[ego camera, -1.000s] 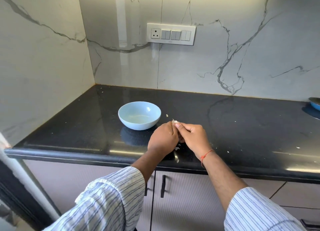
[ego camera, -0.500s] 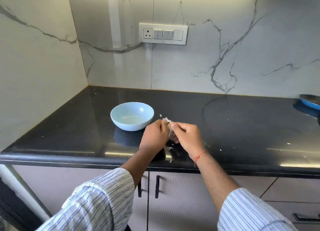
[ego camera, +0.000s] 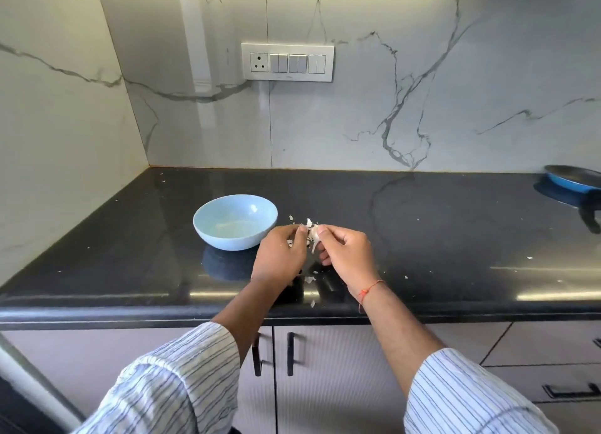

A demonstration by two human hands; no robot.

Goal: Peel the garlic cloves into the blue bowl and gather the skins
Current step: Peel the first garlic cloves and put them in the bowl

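Observation:
A light blue bowl stands on the black counter, left of my hands, and looks empty. Just right of it, above the counter, both hands hold one garlic clove with white papery skin sticking up from it. My left hand pinches the clove's left side with curled fingers. My right hand pinches its right side, thumb on top. Small bits of skin lie on the counter under and around my hands.
The black counter runs to a marble wall at the back and left. A blue pan sits at the far right edge. A switch panel is on the back wall. Cabinet doors with black handles are below the counter's front edge.
My hands have drawn slightly apart on the clove and more loose skin shows between them. The camera view has shifted a little; the bowl has stayed in place.

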